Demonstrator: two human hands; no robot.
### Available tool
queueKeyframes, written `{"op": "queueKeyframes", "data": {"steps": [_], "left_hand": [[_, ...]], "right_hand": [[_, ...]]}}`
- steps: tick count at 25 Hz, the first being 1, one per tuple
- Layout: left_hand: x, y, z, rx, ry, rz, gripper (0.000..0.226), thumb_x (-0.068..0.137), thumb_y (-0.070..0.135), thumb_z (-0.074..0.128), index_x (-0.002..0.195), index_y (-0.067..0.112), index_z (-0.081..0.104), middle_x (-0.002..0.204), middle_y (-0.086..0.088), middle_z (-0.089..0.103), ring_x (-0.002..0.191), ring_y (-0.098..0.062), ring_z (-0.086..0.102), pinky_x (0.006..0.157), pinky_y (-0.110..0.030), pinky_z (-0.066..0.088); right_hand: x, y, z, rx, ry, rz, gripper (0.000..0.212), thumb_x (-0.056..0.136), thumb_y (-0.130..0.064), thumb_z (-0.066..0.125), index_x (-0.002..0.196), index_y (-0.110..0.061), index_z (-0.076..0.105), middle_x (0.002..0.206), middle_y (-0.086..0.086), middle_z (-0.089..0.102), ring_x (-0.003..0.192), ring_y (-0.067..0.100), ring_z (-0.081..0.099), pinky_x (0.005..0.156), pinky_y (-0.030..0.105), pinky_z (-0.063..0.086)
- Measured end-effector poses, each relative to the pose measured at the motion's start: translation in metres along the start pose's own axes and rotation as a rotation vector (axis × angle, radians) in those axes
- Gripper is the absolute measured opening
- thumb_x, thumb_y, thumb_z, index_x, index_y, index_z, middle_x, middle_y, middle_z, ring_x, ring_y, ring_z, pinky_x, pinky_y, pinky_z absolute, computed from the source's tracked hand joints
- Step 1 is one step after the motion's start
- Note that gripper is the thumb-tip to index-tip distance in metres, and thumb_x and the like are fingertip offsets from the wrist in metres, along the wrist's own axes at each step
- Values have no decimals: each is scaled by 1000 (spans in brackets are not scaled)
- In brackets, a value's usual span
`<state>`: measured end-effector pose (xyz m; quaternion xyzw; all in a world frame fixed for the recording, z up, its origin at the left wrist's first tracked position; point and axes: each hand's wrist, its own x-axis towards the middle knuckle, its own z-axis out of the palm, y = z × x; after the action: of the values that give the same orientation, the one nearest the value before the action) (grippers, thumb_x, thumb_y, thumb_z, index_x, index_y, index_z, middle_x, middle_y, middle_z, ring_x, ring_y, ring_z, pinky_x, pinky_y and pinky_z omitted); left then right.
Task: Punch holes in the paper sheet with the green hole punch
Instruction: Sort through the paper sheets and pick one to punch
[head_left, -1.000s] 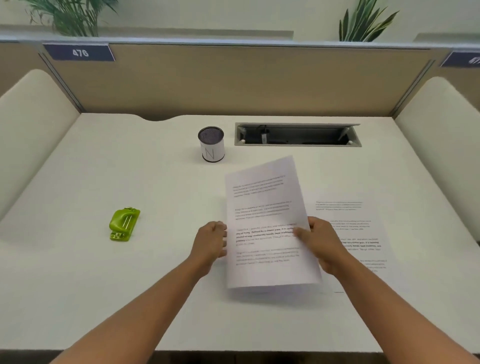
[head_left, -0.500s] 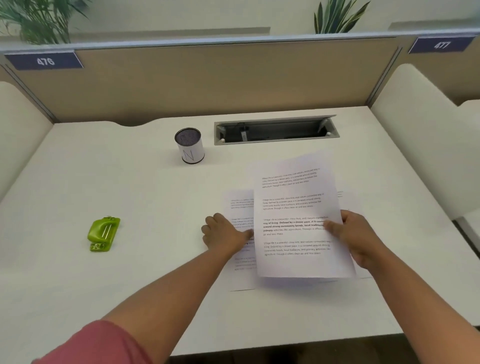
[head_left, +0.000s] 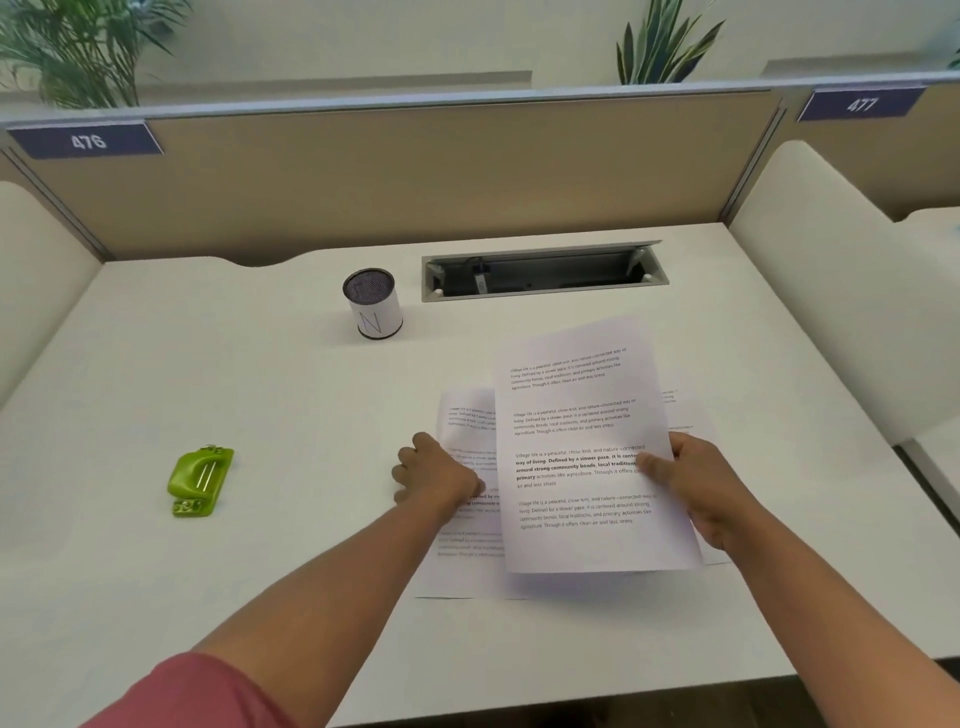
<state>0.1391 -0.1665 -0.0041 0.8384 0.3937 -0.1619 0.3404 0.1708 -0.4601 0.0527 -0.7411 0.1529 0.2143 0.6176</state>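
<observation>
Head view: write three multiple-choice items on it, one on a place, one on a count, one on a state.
1. Where does the green hole punch lie?
A. left of both hands
B. under the lifted sheet
C. inside the cable tray

2. How many desk number signs show?
A. one
B. two
C. four

3. How is the sheet of paper held?
A. flat under the punch
B. lifted in the right hand
C. rolled in the cup

Answers: 1 A, it sits alone on the desk; 2 B, 476 and 477; 3 B, its shadow falls below it.

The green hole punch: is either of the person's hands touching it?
No. The green hole punch lies alone on the desk, well left of the left hand.
</observation>
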Motion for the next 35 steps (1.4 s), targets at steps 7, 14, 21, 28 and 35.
{"op": "queueKeyframes", "data": {"steps": [7, 14, 21, 28, 35], "left_hand": [[-8, -23, -44, -338, 66, 297, 37, 89, 11, 66, 125, 15, 57, 106, -3, 70, 87, -21, 66, 74, -30, 51], [-34, -13, -154, -157, 235, 547, 25, 102, 25, 53, 82, 21, 67, 71, 6, 65, 72, -20, 61, 59, -27, 38], [-72, -1, -221, -183, 127, 630, 30, 103, 34, 53, 87, 18, 73, 80, 0, 77, 76, -27, 73, 72, -46, 58], [-84, -2, -239, -443, -5, 622, 25, 104, 23, 54, 97, 11, 75, 85, -9, 80, 76, -32, 77, 71, -47, 62], [-59, -9, -233, -793, -258, 557, 26, 100, 21, 56, 108, 0, 71, 100, -22, 77, 84, -36, 75, 75, -48, 63]], "right_hand": [[-2, -1, 18, -39, -28, 7, 16, 97, -8, 63, 109, -13, 72, 104, 10, 79, 95, 34, 75, 87, 55, 59], [0, -7, 38, -30, 39, -10, 14, 100, -8, 58, 101, -14, 71, 102, 9, 77, 94, 32, 73, 86, 49, 60], [6, -16, 59, -49, 16, -18, 17, 101, -9, 54, 102, -16, 71, 103, 8, 77, 94, 31, 73, 86, 49, 60], [8, -30, 71, -27, -5, -32, 19, 102, -8, 53, 103, -16, 71, 103, 8, 77, 93, 30, 74, 84, 47, 60], [2, -39, 85, 102, -187, -8, 20, 102, -5, 54, 115, -6, 69, 109, 13, 77, 101, 33, 74, 93, 52, 57]]}}
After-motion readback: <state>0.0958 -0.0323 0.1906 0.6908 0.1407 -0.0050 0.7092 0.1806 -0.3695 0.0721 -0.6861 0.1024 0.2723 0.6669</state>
